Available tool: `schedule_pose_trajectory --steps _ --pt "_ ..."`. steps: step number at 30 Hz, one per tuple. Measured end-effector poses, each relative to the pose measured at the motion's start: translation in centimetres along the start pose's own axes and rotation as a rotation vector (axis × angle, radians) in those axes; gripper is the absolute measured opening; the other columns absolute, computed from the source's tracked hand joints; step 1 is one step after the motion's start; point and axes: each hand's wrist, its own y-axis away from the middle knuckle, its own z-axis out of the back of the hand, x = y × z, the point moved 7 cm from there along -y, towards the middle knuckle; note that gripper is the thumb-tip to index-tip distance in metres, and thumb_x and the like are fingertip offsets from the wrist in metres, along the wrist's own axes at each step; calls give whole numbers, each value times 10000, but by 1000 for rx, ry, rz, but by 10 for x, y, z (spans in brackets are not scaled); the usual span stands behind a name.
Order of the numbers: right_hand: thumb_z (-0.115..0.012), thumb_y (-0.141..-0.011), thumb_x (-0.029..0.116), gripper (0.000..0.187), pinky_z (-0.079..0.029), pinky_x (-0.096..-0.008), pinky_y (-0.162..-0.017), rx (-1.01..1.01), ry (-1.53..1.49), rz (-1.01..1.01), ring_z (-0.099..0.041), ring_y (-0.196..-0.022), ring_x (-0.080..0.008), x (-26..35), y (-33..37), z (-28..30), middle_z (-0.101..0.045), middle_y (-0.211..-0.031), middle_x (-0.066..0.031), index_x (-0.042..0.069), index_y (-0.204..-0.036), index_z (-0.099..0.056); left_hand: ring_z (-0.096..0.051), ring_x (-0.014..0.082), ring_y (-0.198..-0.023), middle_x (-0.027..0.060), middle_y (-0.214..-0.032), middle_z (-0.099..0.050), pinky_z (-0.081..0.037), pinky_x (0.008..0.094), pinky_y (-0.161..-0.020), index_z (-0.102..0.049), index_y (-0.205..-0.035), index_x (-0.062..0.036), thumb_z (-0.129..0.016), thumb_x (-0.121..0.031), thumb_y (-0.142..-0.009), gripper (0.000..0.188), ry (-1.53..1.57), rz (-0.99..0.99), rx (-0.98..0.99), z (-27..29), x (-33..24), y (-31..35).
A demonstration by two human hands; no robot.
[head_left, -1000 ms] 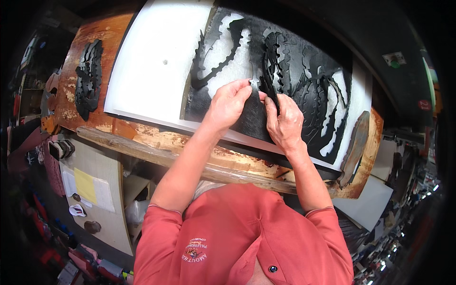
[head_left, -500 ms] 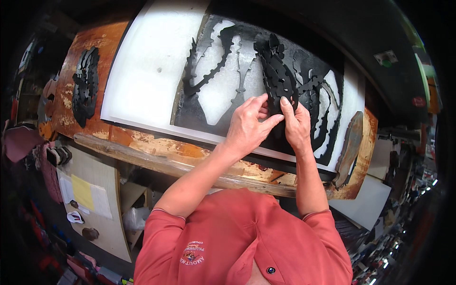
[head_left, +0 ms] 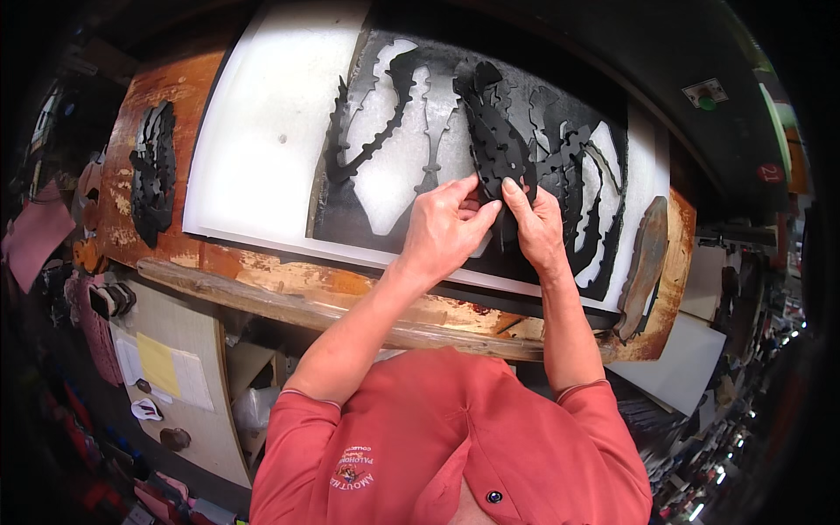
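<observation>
A bundle of black curved cut pieces with notched edges [head_left: 497,140] is held up in front of me; their material looks like leather, but I cannot tell for sure. My right hand [head_left: 535,226] grips the bundle's near end, thumb on top. On the other side my left hand [head_left: 444,229] pinches the same end, its fingertips partly hidden. Beneath lies a black sheet [head_left: 350,214] with long cut-out openings. More notched black strips [head_left: 385,138] rest loose on that sheet, to the left and right of the bundle.
The sheet lies on a white board [head_left: 254,122] atop a worn wooden table [head_left: 197,254]. A second stack of black pieces [head_left: 153,179] sits at the far left. A worn flat wooden piece [head_left: 646,262] lies at the right edge. A dark machine part [head_left: 700,166] overhangs the back right.
Both hands and the bundle have shifted slightly left over the sheet. The bundle remains held at its near end. The view has moved a little too.
</observation>
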Motion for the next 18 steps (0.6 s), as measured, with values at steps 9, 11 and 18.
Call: schedule_pose_trajectory --steps 9,11,18 --pt "-641 -1077 149 206 -511 -387 -632 -239 500 261 -652 -665 -266 60 12 18 -674 -773 -113 1 -938 -679 -458 26 -656 -48 -710 -573 -397 252 -567 -705 -994 38 -702 -135 -1039 178 305 204 -108 9 37 3" --pt "-676 -1018 72 131 -514 -454 -615 -277 766 377 -643 -664 -383 75 13 8 -644 -771 -175 9 -906 -649 -452 21 -667 -64 -722 -570 -387 245 -575 -697 -948 23 -712 -156 -1045 204 297 204 -76 8 34 2" --pt "-720 -953 81 120 -542 -487 -690 -48 983 604 -646 -769 -410 73 14 -45 -624 -835 -207 -8 -975 -644 -485 11 -732 -86 -794 -604 -384 221 -626 -749 -958 -12 -707 -180 -1058 199 446 379 -43 3 30 2"
